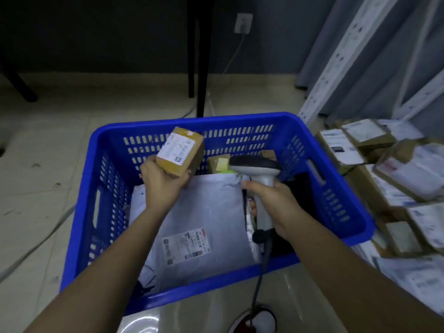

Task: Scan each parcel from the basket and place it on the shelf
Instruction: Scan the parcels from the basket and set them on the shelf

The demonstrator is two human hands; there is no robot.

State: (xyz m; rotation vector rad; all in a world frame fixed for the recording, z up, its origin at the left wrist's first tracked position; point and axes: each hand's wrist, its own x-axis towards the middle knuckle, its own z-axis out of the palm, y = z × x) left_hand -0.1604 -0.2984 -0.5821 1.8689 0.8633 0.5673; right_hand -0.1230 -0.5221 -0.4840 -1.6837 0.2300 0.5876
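The left hand (161,181) is curled round the near end of a small brown box (180,152), holding it up over the blue basket (319,140) with its white label turned up toward the head camera — thumb on one side, fingers wrapped under the other. The right hand (274,203) grips the handle of a grey barcode scanner (258,170), fingers closed round it, the dark head of the scanner pointing left toward the box; the two are near but apart. A cable runs from the base of the handle down over the basket's near rim to the floor. Inside the basket lies a large white mailer bag (204,212) with a printed label, flat across the bottom, and a smaller brown parcel (218,163) sits against the far wall just behind the scanner. To the right, on the low shelf (336,68) of white slotted metal, labelled parcels (384,169) are stacked — boxes and pale bags, crowded together
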